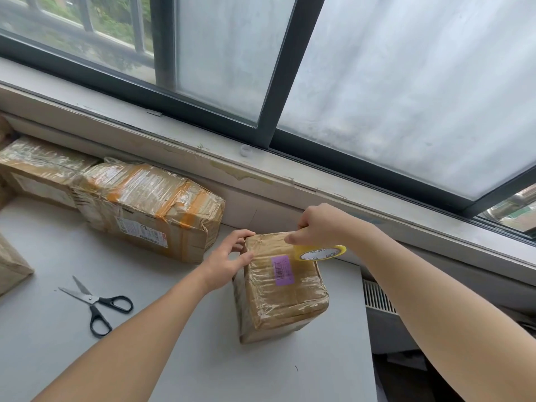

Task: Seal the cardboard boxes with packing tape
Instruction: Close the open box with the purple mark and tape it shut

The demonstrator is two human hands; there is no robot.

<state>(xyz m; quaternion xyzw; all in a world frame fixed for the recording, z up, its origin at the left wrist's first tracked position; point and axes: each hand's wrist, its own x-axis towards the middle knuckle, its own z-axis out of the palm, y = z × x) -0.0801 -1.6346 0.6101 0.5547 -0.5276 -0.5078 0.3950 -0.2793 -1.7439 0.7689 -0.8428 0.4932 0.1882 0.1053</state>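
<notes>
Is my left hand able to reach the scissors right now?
Probably yes: nothing lies between the scissors on the table and the left hand, though it must first release the box.

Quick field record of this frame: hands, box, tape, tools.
active box: small box, on table, purple label on top
left hand: grips the small box's far left corner
right hand: holds tape roll above the box's far right edge
scissors: on table, left of the small box, untouched
other: taped boxes along the window sill
</notes>
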